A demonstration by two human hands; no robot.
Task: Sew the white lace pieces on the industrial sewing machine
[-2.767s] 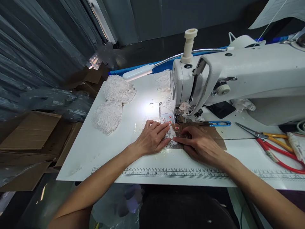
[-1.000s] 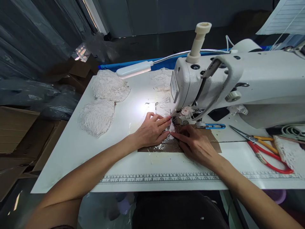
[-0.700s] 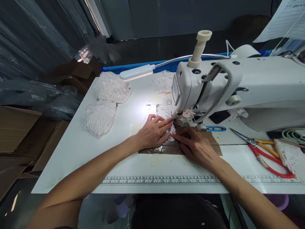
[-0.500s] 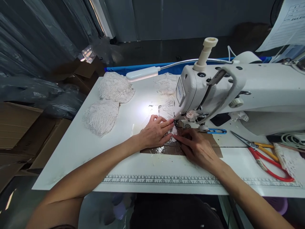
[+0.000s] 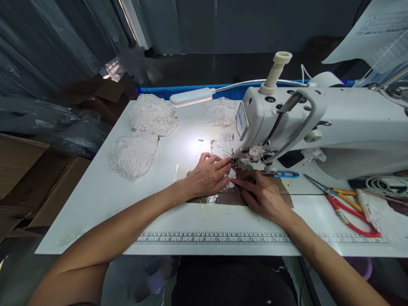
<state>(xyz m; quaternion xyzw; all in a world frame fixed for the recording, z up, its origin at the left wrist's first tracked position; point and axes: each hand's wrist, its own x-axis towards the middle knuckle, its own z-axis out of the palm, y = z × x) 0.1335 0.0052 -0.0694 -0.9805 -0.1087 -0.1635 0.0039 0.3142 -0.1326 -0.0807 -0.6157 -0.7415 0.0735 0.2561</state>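
Both hands are flat on the table (image 5: 95,204) at the centre of the frame, right in front of the needle of the sewing machine (image 5: 318,123). The left hand (image 5: 208,176) lies palm down with fingers spread and stretched forward, pressing a small lace piece (image 5: 230,183) against the surface. The right hand (image 5: 263,195), just to its right, also lies flat, fingers extended, index tip touching the same lace piece where it meets the presser foot. Neither hand pinches; both press and steer.

The lace piece sits at centre, between the fingertips, mostly hidden by them, on a shiny brown patch of tape (image 5: 219,196).

Judging from this, the thing to get right is even, light pressure from both sides, so the lace feeds straight, with fingertips kept clear of the needle.

Upper left of centre, two stacks of lace (image 5: 143,136) wait under the lamp (image 5: 193,97). Right of the hands lie blue thread snips (image 5: 285,174), and further right red-handled scissors (image 5: 347,208). A printed ruler (image 5: 223,239) runs along the near edge.
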